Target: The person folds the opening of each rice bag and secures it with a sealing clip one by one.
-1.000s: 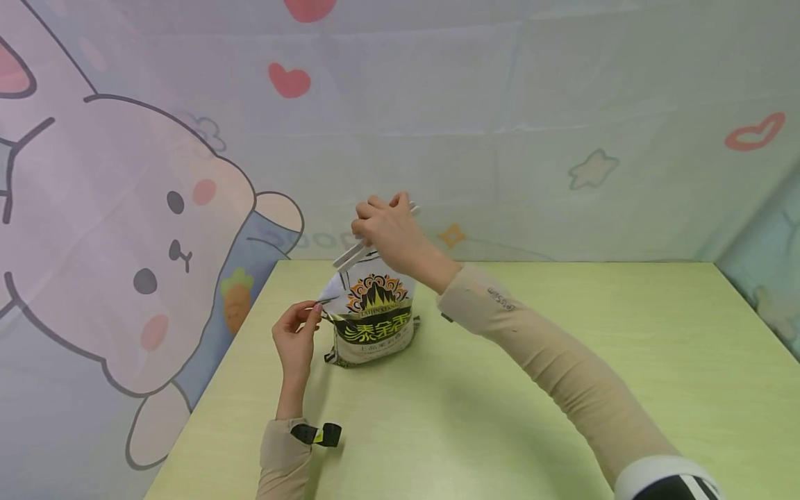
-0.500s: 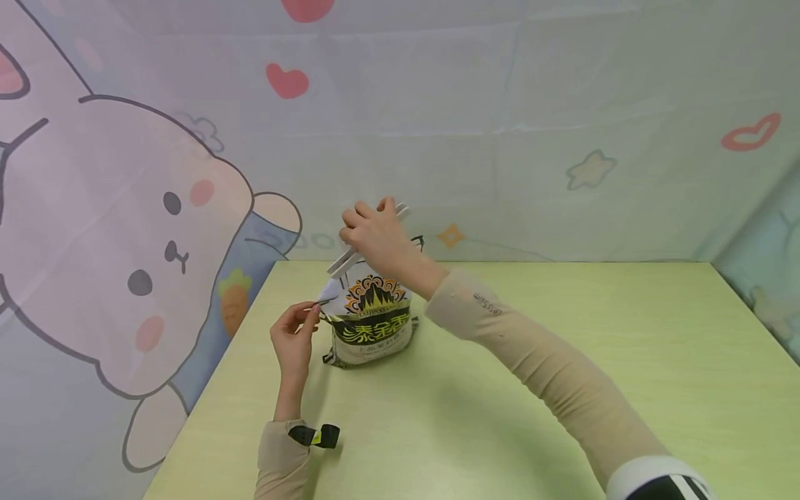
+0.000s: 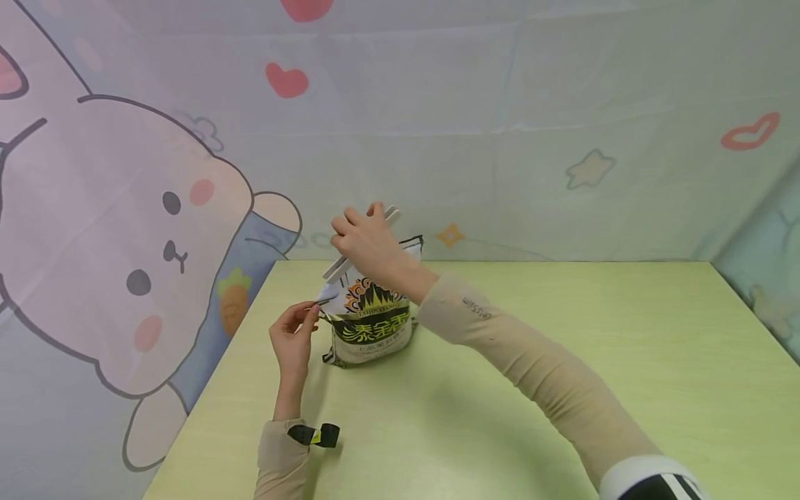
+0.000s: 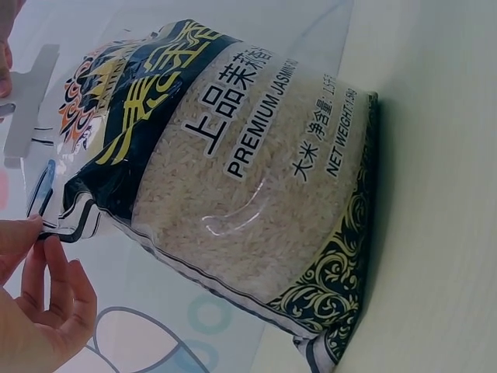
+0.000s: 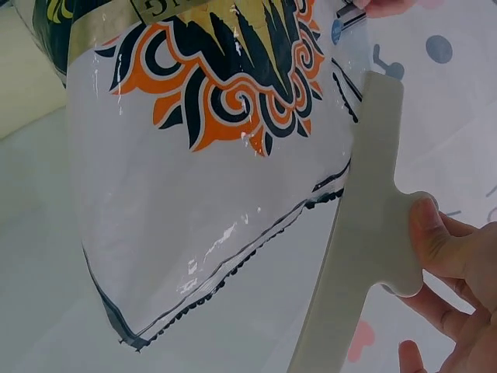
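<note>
A bag of rice stands on the table, its clear lower part showing white grains in the left wrist view. My left hand pinches the bag's left edge between thumb and index finger, below the top. Over the bag's upper left, my right hand holds a long pale bag clip by its squeeze tabs, thumb on one side. The clip's bar slants across the bag's jagged top edge. Whether the bag's film lies between the clip's bars, I cannot tell. In the head view, the right hand hides part of the bag's top.
The light green table spreads to the right and in front of the bag. Behind it hangs a backdrop cloth printed with a rabbit and hearts. A black strap circles the left wrist.
My right hand has moved left and slightly down with the bag clip, lowering it toward the bag's upper left. The bag's top right corner has come into view. The left hand has stayed put.
</note>
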`<state>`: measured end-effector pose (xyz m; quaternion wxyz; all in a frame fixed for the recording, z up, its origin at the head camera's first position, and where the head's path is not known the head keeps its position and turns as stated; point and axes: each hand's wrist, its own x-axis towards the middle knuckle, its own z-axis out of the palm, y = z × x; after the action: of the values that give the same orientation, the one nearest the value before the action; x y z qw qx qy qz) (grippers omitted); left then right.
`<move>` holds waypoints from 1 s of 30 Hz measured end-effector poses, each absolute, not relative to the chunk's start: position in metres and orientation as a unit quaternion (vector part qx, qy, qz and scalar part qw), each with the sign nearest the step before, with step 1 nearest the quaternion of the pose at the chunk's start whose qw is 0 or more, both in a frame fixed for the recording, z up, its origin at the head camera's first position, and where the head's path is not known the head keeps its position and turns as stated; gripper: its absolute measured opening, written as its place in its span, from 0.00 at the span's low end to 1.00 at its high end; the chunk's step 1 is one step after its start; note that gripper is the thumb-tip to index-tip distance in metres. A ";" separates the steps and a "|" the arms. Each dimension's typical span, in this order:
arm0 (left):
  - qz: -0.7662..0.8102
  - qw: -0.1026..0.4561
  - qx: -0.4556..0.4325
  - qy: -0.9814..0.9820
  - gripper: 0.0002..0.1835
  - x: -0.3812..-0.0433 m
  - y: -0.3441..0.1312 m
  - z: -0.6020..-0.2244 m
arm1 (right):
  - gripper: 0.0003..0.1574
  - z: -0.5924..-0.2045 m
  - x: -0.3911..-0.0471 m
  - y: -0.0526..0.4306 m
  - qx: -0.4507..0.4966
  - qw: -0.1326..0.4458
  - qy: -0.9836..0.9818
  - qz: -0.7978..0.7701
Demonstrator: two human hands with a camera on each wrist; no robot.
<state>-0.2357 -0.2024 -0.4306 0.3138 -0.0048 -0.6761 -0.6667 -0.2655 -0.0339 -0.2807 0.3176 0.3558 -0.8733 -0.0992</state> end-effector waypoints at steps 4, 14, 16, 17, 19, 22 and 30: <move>-0.669 0.312 0.000 -0.675 0.11 -0.235 -0.203 -0.431 | 0.13 -0.284 -0.265 -0.038 0.361 0.327 -0.866 -0.110; -0.738 0.274 0.013 -0.617 0.09 -0.232 -0.207 -0.430 | 0.11 -0.291 -0.263 -0.047 0.367 0.336 -0.859 -0.122; -0.752 0.264 0.014 -0.604 0.09 -0.232 -0.207 -0.430 | 0.11 -0.292 -0.263 -0.048 0.370 0.330 -0.859 -0.128; -0.757 0.260 0.015 -0.600 0.10 -0.232 -0.208 -0.429 | 0.11 -0.293 -0.262 -0.049 0.372 0.327 -0.859 -0.132; -0.761 0.254 0.018 -0.597 0.12 -0.231 -0.208 -0.429 | 0.11 -0.295 -0.262 -0.051 0.375 0.322 -0.858 -0.139; -0.765 0.248 0.020 -0.594 0.13 -0.230 -0.208 -0.428 | 0.11 -0.297 -0.261 -0.053 0.379 0.318 -0.857 -0.146; -0.770 0.237 0.022 -0.593 0.17 -0.230 -0.209 -0.429 | 0.12 -0.303 -0.259 -0.058 0.388 0.331 -0.848 -0.147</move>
<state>-0.2296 -0.2086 -0.4286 0.2370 0.0216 -0.5927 -0.7695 -0.2595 -0.0583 -0.3030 0.3307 0.3879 -0.8478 -0.1465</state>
